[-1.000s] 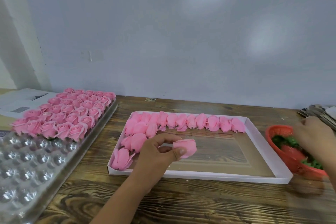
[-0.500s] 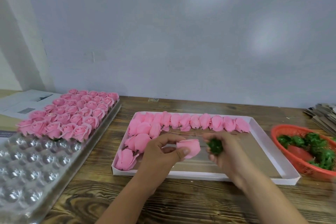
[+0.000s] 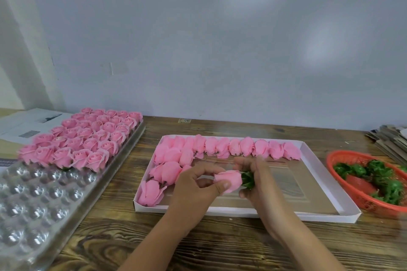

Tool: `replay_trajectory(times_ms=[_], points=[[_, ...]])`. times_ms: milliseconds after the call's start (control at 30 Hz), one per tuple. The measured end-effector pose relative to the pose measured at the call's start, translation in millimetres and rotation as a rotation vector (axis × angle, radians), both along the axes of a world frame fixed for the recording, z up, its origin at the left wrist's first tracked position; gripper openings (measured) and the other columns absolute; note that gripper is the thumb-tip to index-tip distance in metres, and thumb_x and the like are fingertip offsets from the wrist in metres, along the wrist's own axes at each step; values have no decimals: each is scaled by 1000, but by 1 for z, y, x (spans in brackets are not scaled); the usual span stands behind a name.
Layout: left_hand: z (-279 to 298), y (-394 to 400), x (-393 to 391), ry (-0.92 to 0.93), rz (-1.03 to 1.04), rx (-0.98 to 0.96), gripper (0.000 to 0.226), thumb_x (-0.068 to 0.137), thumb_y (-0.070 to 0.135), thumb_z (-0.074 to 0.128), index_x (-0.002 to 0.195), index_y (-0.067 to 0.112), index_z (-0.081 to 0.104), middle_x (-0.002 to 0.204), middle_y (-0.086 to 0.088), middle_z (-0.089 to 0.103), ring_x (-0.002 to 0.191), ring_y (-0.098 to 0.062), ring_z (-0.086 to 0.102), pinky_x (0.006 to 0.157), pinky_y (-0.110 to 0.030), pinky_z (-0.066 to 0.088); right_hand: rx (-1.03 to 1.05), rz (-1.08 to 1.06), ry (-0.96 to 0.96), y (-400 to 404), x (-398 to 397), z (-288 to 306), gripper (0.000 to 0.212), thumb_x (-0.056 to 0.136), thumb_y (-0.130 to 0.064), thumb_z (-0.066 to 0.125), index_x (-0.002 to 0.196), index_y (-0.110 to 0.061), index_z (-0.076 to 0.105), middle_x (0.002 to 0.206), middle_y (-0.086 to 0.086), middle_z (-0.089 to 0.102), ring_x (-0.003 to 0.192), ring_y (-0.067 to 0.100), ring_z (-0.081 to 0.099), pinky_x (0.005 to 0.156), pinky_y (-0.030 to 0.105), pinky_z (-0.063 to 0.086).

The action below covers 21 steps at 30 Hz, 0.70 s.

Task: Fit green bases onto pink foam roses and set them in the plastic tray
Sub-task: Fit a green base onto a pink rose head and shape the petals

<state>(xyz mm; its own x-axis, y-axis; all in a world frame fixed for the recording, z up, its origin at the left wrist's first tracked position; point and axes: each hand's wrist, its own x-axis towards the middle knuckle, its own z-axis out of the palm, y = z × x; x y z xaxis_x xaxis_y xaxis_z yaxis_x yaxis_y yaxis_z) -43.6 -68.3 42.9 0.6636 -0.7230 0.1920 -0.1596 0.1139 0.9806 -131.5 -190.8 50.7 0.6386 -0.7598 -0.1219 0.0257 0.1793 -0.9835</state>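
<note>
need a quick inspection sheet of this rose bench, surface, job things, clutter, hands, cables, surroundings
surface: wooden table, dark grain.
job's things: pink rose held over the white box, green base at its stem end; whether it is seated cannot be told. More loose roses lie in the box. Plastic tray at left, far part filled with finished roses, near cups bare. Red basket at right holds green bases.
clutter: papers far left; stacked flat sheets far right.
hands: left hand grips the rose; right hand holds the green base.
cables: nothing seen.
surroundings: pale wall behind the table.
</note>
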Motion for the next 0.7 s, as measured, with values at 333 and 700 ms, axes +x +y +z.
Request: replay_trajectory(times_ms=[333,700], points=[[4,1,-6,-34,-26,8,34,81,9,82,90,41,76,93,11,78,86,-7,74,74,-17,56,37,76,-47,10,2,8,54,106,-35,8,111,-9,56,107,7,62,90,27,60,66,31,45],[9,3,-7,254,-98,-40,18,77,15,81,93,24,80,101,-3,78,90,-13,73,71,-20,56,121,259,-352,5,-27,-7,53,92,14,33,129,-20,52,130,-3,65,120,19,62,87,27,56]])
